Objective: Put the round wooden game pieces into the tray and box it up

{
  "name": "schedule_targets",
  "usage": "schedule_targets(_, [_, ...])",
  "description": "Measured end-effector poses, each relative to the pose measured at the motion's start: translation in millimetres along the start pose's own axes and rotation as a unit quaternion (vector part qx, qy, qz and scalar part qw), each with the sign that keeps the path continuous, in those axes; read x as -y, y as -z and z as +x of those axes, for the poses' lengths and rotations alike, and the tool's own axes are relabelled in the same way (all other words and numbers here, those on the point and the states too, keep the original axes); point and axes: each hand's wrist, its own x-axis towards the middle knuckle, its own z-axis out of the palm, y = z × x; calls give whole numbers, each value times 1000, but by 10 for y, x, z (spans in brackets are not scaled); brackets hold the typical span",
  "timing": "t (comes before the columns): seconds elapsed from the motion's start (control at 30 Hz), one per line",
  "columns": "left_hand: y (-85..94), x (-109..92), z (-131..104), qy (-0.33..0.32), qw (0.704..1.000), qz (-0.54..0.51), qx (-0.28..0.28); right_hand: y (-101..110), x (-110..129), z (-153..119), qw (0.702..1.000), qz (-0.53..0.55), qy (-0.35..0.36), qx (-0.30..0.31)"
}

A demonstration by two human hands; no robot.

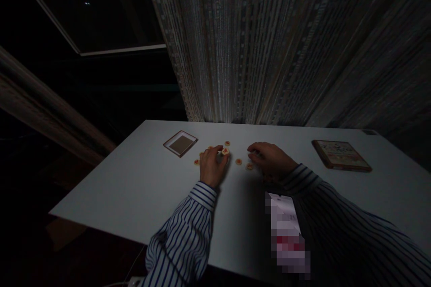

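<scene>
My left hand (213, 166) pinches a round Chinese chess piece (225, 151) between thumb and forefinger, its red-marked face showing. Several similar pieces lie on the white table around that hand, some partly hidden behind its fingers. One loose piece (227, 143) rests just beyond the held one. Between my hands are two more, a red-marked piece (239, 161) and another piece (249, 167) close to my right hand (272, 159). That hand hovers low with bent fingers, a small gap between thumb and forefinger and nothing visible in it. Darker pieces seem to lie in the shadow under its wrist.
A shallow open box (181, 143) sits at the table's left rear. On the right lies a flat box with a printed top (341, 154). A lit phone (286, 219) lies below my right forearm. A patterned curtain (235, 54) hangs behind the white table (134, 188).
</scene>
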Motion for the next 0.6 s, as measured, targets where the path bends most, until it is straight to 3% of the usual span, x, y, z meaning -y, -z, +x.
schedule_targets(0.33, [-40, -144, -45, -55, 998, -21, 0, 39, -134, -200, 999, 18, -36, -18])
schedule_targets(0.6, [-51, -260, -50, -61, 998, -17, 14, 55, -201, -331, 998, 38, -42, -27])
